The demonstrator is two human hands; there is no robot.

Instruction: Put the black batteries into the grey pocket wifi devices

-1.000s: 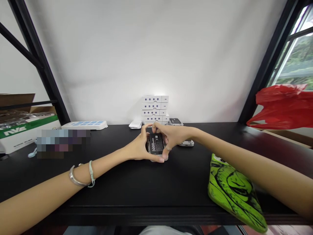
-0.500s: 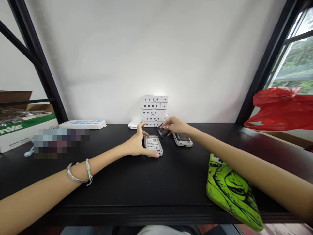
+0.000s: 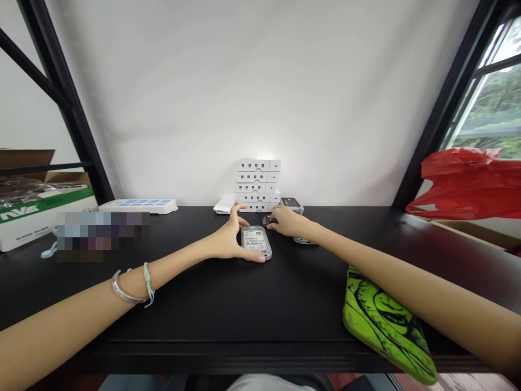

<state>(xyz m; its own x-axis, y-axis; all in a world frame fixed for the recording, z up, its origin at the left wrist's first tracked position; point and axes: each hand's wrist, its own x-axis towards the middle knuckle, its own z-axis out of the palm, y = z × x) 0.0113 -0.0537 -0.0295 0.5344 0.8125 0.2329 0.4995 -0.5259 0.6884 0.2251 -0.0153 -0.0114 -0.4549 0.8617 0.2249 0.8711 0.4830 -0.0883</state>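
A small white electronic device [image 3: 255,243] with a printed label and code in its open bay lies flat on the black table. My left hand [image 3: 230,239] holds it from the left, with the thumb along its near edge and the fingers at its far end. Just beyond the device's upper right corner, my right hand [image 3: 287,221] pinches a flat black battery [image 3: 265,219], low over the table. My fingers cover part of the battery. A second device [image 3: 305,241] shows only its near edge under my right wrist. Behind that hand sits another device with a black battery [image 3: 291,202].
White boxes [image 3: 256,187] are stacked against the wall, with white papers [image 3: 224,206] beside them. A white power strip [image 3: 138,206] and an open carton [image 3: 44,212] are on the left. A green phone case [image 3: 386,320] lies under my right forearm. A red bag [image 3: 468,179] is at right.
My right hand has lowered and turned with the battery, which now lies flatter beside the device's far corner. The device behind that hand has come into view. My left hand stays in place.
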